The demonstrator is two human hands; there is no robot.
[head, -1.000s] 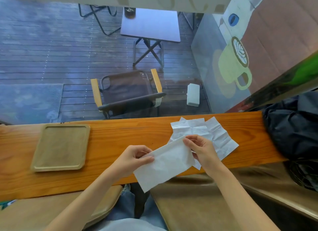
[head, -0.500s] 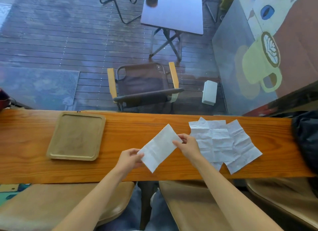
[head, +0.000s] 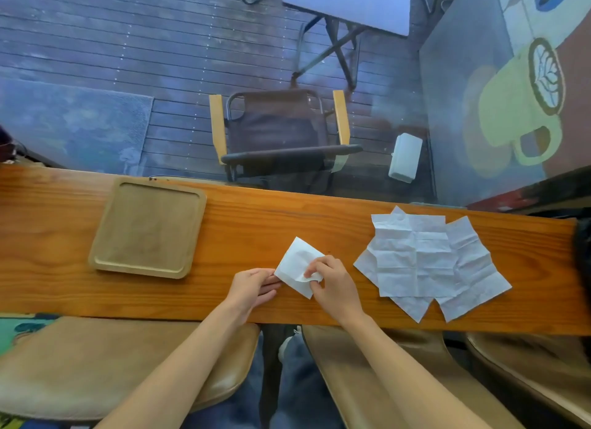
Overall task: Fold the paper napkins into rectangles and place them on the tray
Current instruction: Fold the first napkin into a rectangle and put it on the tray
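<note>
The left hand (head: 252,286) pinches the left edge of a partly folded napkin (head: 295,264) between thumb and fingers, while the right hand (head: 332,283) grips its lower right corner, fingers curled over the paper. Both hands are therefore clamped on the same napkin, close together and just apart. The napkin lies low over the wooden worktop (head: 287,217) near its front edge; contact with the surface cannot be confirmed. To the right, well clear of the hands, a loose pile of unfolded napkins (head: 428,262) lies flat on the worktop (creased, overlapping one another). To the left, a square wooden tray (head: 105,236) with a raised rim rests on the worktop and holds no napkin. The worktop is a long plank with visible grain, butted against a window. Through the glass, a decked floor (head: 128,44), a folding chair (head: 281,134), a small folding table (head: 348,3) and a mat (head: 70,121) are visible. A painted cup motif (head: 518,108) occupies the right side. Padded seats (head: 96,364) stand below the near edge.
</note>
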